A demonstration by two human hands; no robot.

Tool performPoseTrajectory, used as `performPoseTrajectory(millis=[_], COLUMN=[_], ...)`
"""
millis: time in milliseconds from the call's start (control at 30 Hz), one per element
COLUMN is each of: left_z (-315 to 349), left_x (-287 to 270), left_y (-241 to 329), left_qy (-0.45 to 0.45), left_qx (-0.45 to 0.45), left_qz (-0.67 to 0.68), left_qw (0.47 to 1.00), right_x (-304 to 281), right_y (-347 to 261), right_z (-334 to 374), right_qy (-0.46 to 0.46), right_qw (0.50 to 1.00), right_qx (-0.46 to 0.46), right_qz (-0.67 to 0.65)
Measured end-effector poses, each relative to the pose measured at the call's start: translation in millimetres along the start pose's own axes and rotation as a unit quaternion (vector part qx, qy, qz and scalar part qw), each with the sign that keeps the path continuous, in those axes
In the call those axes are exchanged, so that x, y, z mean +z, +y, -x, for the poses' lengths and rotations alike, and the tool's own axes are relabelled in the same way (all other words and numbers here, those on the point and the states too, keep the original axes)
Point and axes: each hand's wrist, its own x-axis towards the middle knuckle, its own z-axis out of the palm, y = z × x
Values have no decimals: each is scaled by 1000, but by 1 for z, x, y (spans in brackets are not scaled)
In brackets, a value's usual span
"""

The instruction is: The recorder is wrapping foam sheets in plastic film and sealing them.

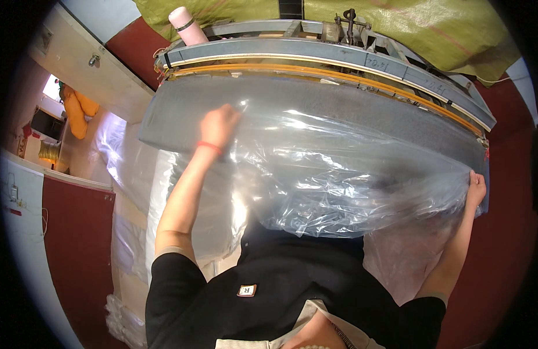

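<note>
A clear, crinkled plastic sheet [315,180] spreads over a grey-covered work surface [187,96] and hangs down its near side toward my body. My right hand [477,189] pinches the sheet's edge at the far right, pulling creases toward that corner. My left hand [219,127], with a red band at the wrist, is closed in a fist over the left part of the surface. It is slightly blurred, and the film seems gathered at its fingers.
Behind the surface runs a grey metal beam [338,58] with an orange strip [315,71] along it. A pink roll [187,26] stands at its left end. Yellow-green woven sheeting [408,29] hangs beyond. More plastic [164,203] lies at left, near an open door [94,58].
</note>
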Motion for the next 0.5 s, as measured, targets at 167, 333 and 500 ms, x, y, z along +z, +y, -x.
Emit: performPoseTrajectory(millis=[167,333,500], left_z=[-12,-28,-34], left_x=[-4,5,7], left_y=[10,-1,5], left_qy=[55,-15,-23], left_qx=[146,185,189], left_qz=[-37,-8,-33], left_qw=[987,983,981], right_x=[-18,-37,-43], right_y=[24,37,36], right_z=[10,22,13], right_qy=[-11,-29,-30], right_qw=[994,972,950], right_qx=[41,97,173], right_qz=[-102,-212,-257])
